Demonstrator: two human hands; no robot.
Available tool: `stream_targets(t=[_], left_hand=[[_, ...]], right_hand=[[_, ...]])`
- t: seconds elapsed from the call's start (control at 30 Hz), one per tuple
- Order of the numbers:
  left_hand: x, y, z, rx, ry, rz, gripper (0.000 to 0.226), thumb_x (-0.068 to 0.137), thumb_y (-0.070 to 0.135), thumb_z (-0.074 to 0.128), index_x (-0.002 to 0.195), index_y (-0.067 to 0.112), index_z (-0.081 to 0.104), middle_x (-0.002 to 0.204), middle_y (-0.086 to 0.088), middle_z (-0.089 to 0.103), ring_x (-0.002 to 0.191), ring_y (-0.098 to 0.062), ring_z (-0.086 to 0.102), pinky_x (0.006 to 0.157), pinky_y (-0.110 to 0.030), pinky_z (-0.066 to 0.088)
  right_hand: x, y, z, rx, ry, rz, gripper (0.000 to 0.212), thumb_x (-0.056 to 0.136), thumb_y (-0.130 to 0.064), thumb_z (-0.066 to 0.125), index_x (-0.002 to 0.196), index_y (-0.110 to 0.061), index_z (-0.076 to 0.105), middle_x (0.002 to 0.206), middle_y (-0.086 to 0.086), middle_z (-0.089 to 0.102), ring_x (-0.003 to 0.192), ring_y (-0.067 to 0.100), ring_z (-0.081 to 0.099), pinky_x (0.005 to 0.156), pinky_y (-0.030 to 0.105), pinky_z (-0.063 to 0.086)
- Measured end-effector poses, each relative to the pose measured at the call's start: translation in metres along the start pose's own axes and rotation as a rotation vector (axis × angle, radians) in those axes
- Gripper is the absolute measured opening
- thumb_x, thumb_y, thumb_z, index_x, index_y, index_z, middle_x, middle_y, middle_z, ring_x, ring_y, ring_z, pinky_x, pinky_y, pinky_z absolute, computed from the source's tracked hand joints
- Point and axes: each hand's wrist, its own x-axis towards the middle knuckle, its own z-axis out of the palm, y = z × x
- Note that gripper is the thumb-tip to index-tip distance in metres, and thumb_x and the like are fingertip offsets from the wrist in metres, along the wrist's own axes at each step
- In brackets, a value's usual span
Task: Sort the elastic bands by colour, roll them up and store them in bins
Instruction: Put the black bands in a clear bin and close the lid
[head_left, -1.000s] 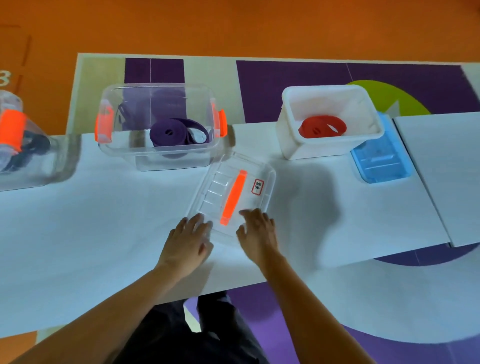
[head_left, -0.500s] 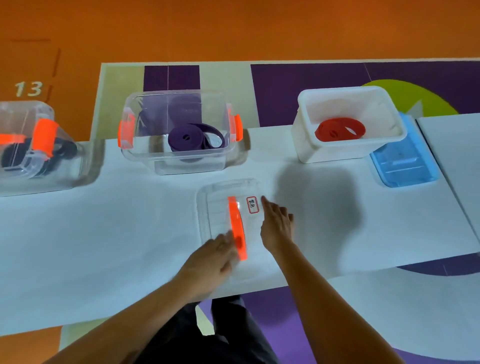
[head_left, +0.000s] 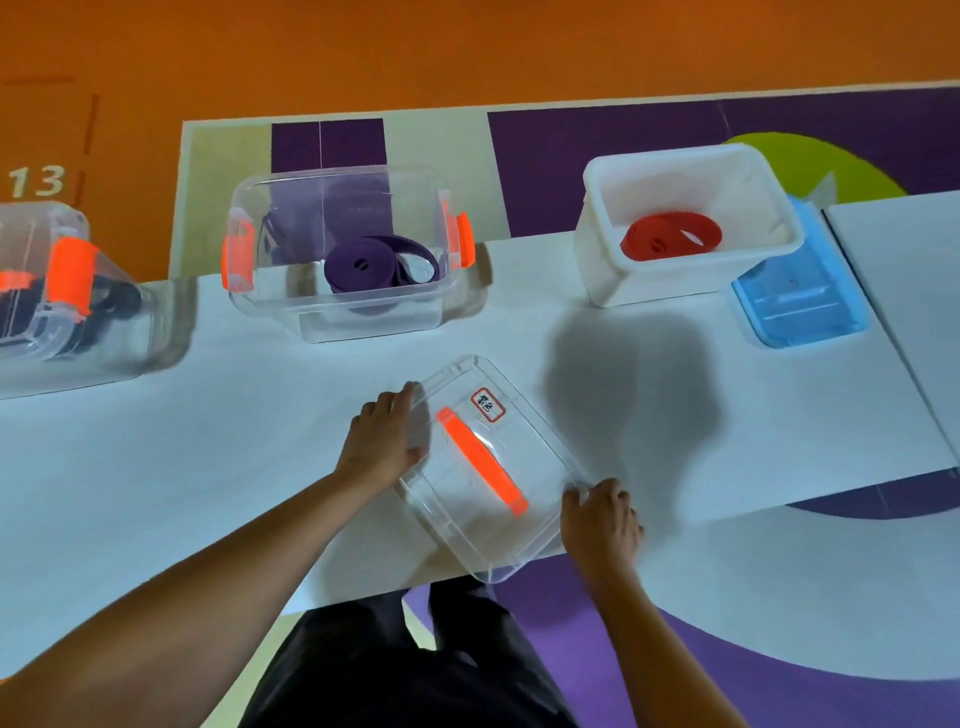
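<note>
Leftmost bin (head_left: 52, 301) far left of left hand (head_left: 382, 447) cut off, contents blurred, label (head_left: 487, 404) on clear lid (head_left: 524, 452) between hands unreadable, blue lid (head_left: 800, 301) past right hand (head_left: 600, 525) half behind white bin (head_left: 670, 283).

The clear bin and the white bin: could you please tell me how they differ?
The clear bin is see-through with orange side latches; the white bin is opaque, with no latches visible. The clear bin holds a rolled purple band; the white bin holds a red band. A blue lid lies beside the white bin; before the clear bin, the left hand and right hand grip a clear lid. Both bins stand open and upright.
</note>
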Motion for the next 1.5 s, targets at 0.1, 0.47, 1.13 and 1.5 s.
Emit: stream_targets(t=[0.1,0.47,1.13,1.5], left_hand=[[-0.006,0.004,0.000,-0.073,0.009,-0.057,0.087,0.086,0.030,0.076,0.156,0.021,0.025,0.141,-0.015,0.045,0.124,-0.039,0.047,0.099,-0.045,0.044],[-0.054,-0.016,-0.064,-0.537,0.393,-0.068,0.045,0.087,0.007,0.071,0.128,0.024,0.062,0.111,-0.001,0.055,0.091,-0.017,0.062,0.082,-0.024,0.051],[0.025,-0.118,-0.177,-0.621,0.692,-0.200,0.036,0.089,0.008,0.070,0.125,0.009,0.067,0.106,-0.014,0.067,0.084,-0.029,0.066,0.086,-0.041,0.055],[0.047,-0.133,-0.160,-0.514,0.647,-0.158,0.044,0.094,0.015,0.068,0.137,0.010,0.060,0.111,-0.014,0.063,0.095,-0.034,0.062,0.089,-0.046,0.054]], right_hand=[[0.001,-0.006,-0.005,0.225,-0.074,0.048,0.052,0.100,-0.042,0.052,0.133,-0.002,0.049,0.132,0.021,0.057,0.118,0.039,0.057,0.098,0.042,0.045],[0.017,-0.068,-0.049,0.674,0.167,-0.181,0.043,0.089,-0.014,0.066,0.130,-0.022,0.056,0.108,0.009,0.064,0.092,0.027,0.061,0.079,0.030,0.040],[0.046,-0.332,-0.079,0.488,0.087,-0.641,0.056,0.088,-0.015,0.063,0.142,-0.014,0.051,0.138,0.011,0.059,0.125,0.034,0.055,0.104,0.041,0.043],[0.079,-0.329,-0.055,0.244,0.184,-0.754,0.056,0.095,-0.010,0.059,0.150,-0.016,0.048,0.147,0.012,0.055,0.134,0.036,0.050,0.110,0.050,0.039]])
